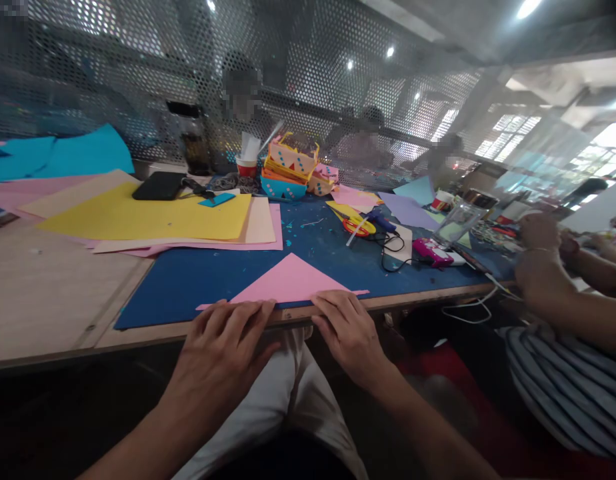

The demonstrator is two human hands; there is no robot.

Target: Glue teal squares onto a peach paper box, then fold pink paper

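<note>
A pink paper (292, 280), folded to a triangle, lies on the blue mat at the table's front edge with its peak pointing away from me. A narrow pink strip sticks out past each end of its base. My left hand (225, 350) rests its fingertips on the left part of the base edge, thumb held apart below. On the right part of that edge, the fingers of my right hand (351, 333) lie stretched out over the paper. My fingertips hide parts of the base.
Stacked yellow (153, 217) and pink sheets lie left, under a black phone (159, 186). Decorated paper baskets (288, 167) stand behind. Yellow-handled scissors (358, 227), a glue gun (381, 219) and a glass jar (461, 217) are to the right. A co-worker's arm (553, 280) is at far right.
</note>
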